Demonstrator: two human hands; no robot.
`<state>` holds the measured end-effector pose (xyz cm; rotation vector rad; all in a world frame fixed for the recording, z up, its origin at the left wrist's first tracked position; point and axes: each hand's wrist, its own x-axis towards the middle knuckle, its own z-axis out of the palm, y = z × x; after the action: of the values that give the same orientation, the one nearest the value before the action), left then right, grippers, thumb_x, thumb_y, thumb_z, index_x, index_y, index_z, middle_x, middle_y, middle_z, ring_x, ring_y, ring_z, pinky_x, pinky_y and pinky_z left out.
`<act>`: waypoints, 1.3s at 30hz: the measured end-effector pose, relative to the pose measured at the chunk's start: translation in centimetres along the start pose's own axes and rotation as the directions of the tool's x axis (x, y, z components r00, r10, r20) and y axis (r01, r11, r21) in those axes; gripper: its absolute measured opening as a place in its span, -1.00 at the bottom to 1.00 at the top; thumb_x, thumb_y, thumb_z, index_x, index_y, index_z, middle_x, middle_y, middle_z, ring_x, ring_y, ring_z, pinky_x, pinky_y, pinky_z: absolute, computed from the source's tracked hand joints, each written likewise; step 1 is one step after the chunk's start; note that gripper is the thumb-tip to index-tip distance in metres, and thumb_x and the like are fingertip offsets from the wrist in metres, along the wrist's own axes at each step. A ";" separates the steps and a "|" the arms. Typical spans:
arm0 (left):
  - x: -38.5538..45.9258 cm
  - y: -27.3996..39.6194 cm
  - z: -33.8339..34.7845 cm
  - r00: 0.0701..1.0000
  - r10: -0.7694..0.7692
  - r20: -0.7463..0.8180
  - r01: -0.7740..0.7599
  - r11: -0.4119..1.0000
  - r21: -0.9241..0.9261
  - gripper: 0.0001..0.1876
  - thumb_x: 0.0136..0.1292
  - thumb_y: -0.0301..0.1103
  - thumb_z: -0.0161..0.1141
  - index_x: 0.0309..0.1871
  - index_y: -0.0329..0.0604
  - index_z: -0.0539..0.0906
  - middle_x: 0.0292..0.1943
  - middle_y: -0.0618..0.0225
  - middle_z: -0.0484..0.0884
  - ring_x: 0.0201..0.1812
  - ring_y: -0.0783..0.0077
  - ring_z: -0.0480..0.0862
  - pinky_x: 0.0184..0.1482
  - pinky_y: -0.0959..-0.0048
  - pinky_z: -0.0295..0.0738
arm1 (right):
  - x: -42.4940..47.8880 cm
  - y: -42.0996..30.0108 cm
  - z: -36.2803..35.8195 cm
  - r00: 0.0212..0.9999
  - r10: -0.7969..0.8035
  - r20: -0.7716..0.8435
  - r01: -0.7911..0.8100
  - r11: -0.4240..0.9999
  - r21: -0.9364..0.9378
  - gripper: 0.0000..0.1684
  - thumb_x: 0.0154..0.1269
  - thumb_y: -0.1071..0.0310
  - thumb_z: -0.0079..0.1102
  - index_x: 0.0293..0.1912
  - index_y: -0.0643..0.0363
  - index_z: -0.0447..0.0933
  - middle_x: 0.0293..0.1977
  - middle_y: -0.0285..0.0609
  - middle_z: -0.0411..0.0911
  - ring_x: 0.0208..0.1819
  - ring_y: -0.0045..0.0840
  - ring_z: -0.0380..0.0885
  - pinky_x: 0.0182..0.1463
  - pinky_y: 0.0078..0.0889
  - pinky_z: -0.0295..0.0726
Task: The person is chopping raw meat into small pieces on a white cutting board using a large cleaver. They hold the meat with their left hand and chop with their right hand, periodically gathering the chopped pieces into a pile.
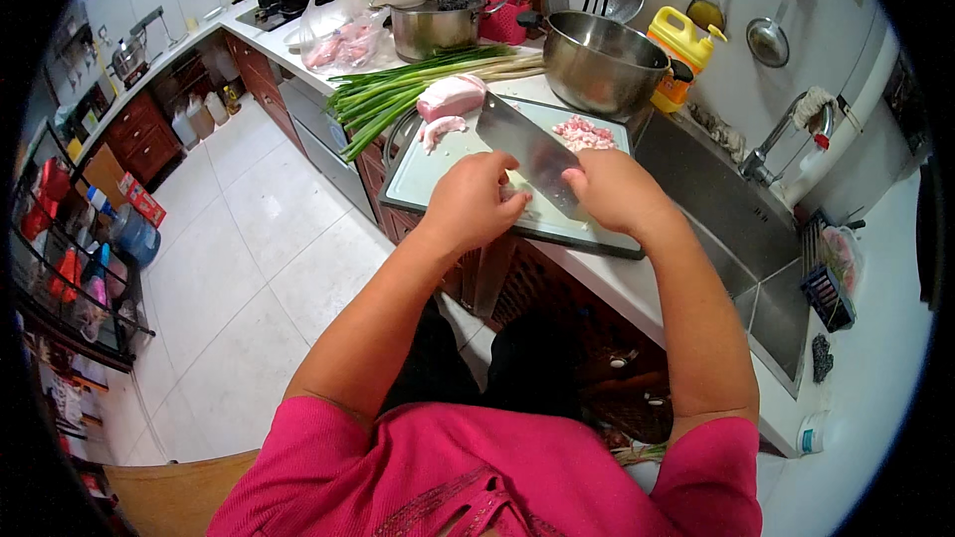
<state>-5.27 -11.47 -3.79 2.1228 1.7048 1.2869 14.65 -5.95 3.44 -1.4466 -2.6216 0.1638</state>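
Observation:
My right hand [615, 190] grips a broad metal cleaver [526, 145], whose blade slants over the cutting board [418, 179]. Close to the blade's left side, my left hand [477, 198] has its fingers bent around a small pale piece of meat [513, 192], mostly hidden by the fingers. A block of raw pork [451, 95] lies at the board's back left, with a cut strip of pork [442, 130] just in front of it. Diced meat [584, 134] forms a small pile at the board's back right.
Green onions [418, 86] lie behind the board. A steel pot [604, 63] stands at its back right corner, beside a yellow jug [680, 52]. Farther left are a second pot [435, 31] and a plastic bag of meat [347, 41]. The steel sink [716, 194] borders the right side.

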 end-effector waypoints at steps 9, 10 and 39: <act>0.1 -0.4 0.7 0.999 -0.025 0.029 0.018 0.973 0.230 -0.72 0.11 -0.31 0.36 -0.16 -0.27 0.70 -0.21 0.04 0.71 -0.10 -0.08 0.70 -0.03 0.07 0.60 | -1.0 -0.2 -0.5 0.999 0.003 -0.035 -0.004 1.000 -0.015 -0.59 0.51 0.07 0.10 -0.08 0.26 0.65 -0.14 0.16 0.70 -0.05 0.05 0.68 0.04 0.08 0.63; 0.4 -0.4 0.7 0.998 -0.038 0.040 0.028 0.973 0.230 -0.73 0.11 -0.32 0.35 -0.16 -0.27 0.71 -0.21 0.04 0.71 -0.10 -0.08 0.70 -0.03 0.07 0.60 | -1.1 -0.2 -0.4 0.999 0.007 -0.043 -0.007 1.000 -0.006 -0.59 0.51 0.07 0.10 -0.08 0.26 0.65 -0.14 0.16 0.70 -0.05 0.05 0.68 0.04 0.08 0.63; 2.2 -2.0 0.8 0.984 0.135 0.115 -0.155 0.968 0.195 -0.71 0.24 -0.21 0.37 -0.07 -0.16 0.78 -0.24 0.12 0.72 -0.17 0.00 0.72 -0.08 0.13 0.60 | -1.8 0.8 -0.2 0.996 0.002 -0.093 0.001 0.999 0.032 -0.59 0.48 0.08 0.14 -0.08 0.27 0.68 -0.15 0.15 0.71 -0.07 0.03 0.69 0.03 0.06 0.64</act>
<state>-6.16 -8.61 -4.32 2.4234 1.7347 1.0568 16.29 -7.09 3.34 -1.4097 -2.5332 0.1346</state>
